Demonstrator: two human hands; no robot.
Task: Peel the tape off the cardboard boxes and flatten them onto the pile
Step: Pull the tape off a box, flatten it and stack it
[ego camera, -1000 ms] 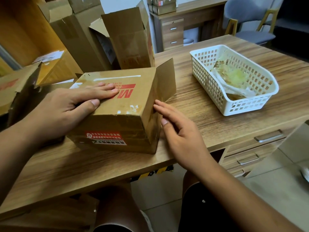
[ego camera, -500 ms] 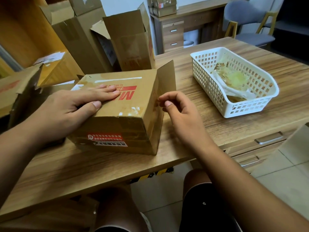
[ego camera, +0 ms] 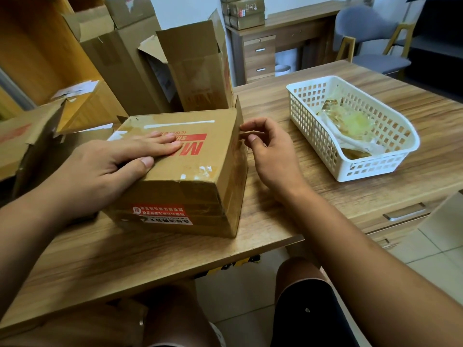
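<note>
We see the cardboard box (ego camera: 190, 171) lying on the counter (ego camera: 288, 204), near and left of centre. Our left hand (ego camera: 107, 166) rests flat on its top, fingers (ego camera: 160, 144) straight and pressed together. Our right hand (ego camera: 273, 156) is at the box's upper right edge, thumb and forefinger pinching a tan tape strip (ego camera: 253, 133). A white basket (ego camera: 375, 171) of crumpled tape sits to the right, and open boxes (ego camera: 200, 71) stand behind.

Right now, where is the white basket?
Head view: the white basket sits on the table at right, just beyond the right hand pinching tape on the cardboard box.
</note>
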